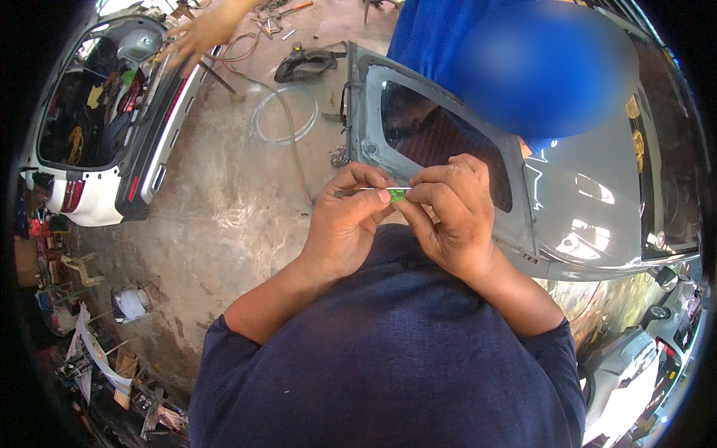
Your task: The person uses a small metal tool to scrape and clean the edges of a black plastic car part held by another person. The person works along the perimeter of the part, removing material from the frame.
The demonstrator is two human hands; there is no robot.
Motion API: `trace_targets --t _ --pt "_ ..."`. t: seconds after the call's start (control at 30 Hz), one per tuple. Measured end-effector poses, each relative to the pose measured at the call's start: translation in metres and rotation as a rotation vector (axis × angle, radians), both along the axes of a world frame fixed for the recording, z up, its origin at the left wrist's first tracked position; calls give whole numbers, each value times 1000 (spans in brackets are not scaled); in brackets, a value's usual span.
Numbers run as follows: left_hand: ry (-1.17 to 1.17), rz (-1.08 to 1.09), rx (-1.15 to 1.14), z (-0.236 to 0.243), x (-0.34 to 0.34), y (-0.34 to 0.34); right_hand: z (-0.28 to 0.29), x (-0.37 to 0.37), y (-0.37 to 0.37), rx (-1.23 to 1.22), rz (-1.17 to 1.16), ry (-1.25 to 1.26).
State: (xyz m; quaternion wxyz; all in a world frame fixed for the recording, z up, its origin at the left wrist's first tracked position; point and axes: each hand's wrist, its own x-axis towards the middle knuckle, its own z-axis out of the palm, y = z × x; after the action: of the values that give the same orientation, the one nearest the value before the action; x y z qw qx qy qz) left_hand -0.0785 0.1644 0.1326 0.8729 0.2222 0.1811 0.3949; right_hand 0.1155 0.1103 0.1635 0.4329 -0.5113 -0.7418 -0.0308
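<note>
My left hand [345, 224] and my right hand [452, 213] meet in front of my dark shirt, both pinching a small green object [396, 195] with a thin metal strip or rod along it. My left thumb lies over one end, and my right fingertips grip the other. Just beyond them is a grey panel with a window [364, 104], apparently an open car door or hatch, beside a glossy grey car body [579, 194]. The fingers hide part of the green object.
A co-worker in blue [426, 33] bends over the grey car. Another hand [194, 37] reaches in at top left near a white tailgate [89, 201]. Hoses [287, 112], a dark trim piece [306, 63] and scattered parts [104, 351] lie on the floor. More car parts [620, 373] stand lower right.
</note>
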Motion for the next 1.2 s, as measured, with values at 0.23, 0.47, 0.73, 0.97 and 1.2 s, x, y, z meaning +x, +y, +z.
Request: trace_targets --t 0.23,0.47,0.73,0.97,1.2 --pt "71 -1 54 -2 0 0 7 -1 -3 -51 -11 -33" --pt "110 28 147 7 -3 -6 17 0 -5 -180 -15 151" --pt "195 132 446 0 -3 -6 21 0 -4 -326 66 325" --pt "287 147 490 0 -9 -7 25 -1 -5 -424 102 433" --pt "375 236 602 7 -3 -8 28 -6 -7 -434 35 377"
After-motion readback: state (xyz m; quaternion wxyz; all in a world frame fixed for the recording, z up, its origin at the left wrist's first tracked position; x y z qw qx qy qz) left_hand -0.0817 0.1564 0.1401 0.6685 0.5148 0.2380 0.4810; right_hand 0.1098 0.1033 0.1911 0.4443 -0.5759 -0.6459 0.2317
